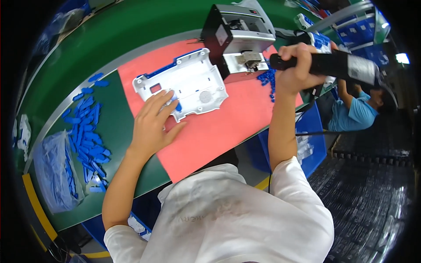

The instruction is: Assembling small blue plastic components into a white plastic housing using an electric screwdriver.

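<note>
My right hand (297,72) is wrapped round a black electric screwdriver (335,65), held up at the right with its narrow end toward a screw feeder (247,33). A white plastic housing (193,76) with a blue strip along its far edge lies on the pink mat (210,136), its hollow inner side up. On the housing's near left part rests my left hand (151,120), fingers stretched out and thumb apart. Beside its fingertips shows a small blue piece (178,107), partly covered by the fingers.
Many loose blue plastic strips (85,131) lie on the green table at left, beside a clear bag (57,171) holding more. Small blue parts (266,81) are scattered beside the feeder. Blue bins (313,127) stand below the table's right edge. Another person (357,109) sits at far right.
</note>
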Demonstrator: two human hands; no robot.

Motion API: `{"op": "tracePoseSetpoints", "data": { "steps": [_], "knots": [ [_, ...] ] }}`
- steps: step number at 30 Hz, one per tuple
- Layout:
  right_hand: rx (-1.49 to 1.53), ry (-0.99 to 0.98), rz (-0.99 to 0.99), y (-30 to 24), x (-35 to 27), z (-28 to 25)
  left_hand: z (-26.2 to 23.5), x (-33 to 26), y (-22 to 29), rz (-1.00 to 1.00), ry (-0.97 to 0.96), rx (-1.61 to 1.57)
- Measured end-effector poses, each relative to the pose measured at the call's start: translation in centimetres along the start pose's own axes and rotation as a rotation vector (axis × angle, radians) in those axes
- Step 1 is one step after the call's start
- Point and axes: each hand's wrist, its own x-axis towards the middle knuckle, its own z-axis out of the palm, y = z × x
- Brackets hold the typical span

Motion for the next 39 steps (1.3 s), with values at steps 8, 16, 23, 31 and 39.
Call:
{"op": "tracePoseSetpoints", "data": {
  "steps": [8,16,23,31,39],
  "knots": [
    [-0.214,-0.257,0.154,1.8,-1.2,-0.5,-0.1,0.2,0.1,-0.026,0.008,-0.014],
    [0.162,-0.381,0.334,-2.2,-6.9,5.1,-0.1,0.2,-0.2,-0.01,-0.015,-0.089],
    [0.048,-0.58,0.388,-0.3,-11.9,7.2,0.0,-0.6,-0.5,-0.018,-0.014,-0.115],
    [0.022,-0.647,0.338,0.4,-12.8,6.9,0.5,-1.0,-0.9,0.013,0.021,-0.112],
    [0.006,-0.725,0.302,0.5,-13.7,6.6,0.6,-1.3,-1.0,-0.005,0.0,-0.126]
  ]
}}
